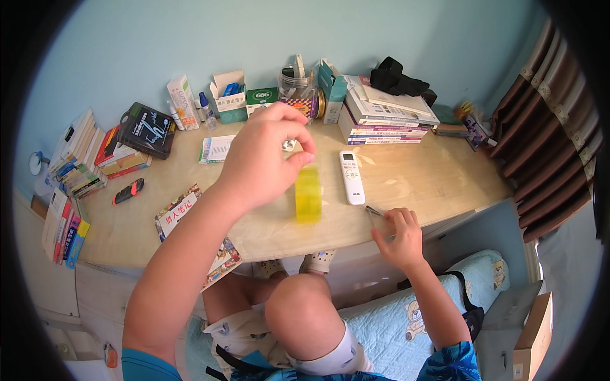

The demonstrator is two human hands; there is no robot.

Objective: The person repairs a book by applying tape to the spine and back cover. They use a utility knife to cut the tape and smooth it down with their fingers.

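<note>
My left hand (269,155) is raised over the middle of the desk, index finger and thumb curled close together. Just below the thumb is a yellow, see-through, motion-blurred object (309,195), perhaps a roll of tape; whether the hand holds it is unclear. At the desk's front edge, my right hand (400,235) has its thumb apart from the fingers. Its fingertips touch a small dark metal tool (375,211), too small to identify. A thin pale line shows between the tool and the thumb. A white remote control (352,178) lies just beyond the tool.
A booklet (178,209) is partly under my left forearm. A black and orange utility knife (128,191) lies at left. Behind stand book stacks (386,128), a black case (147,130), bottles, small boxes and a plastic jar (298,90). A brown curtain (548,114) hangs at right.
</note>
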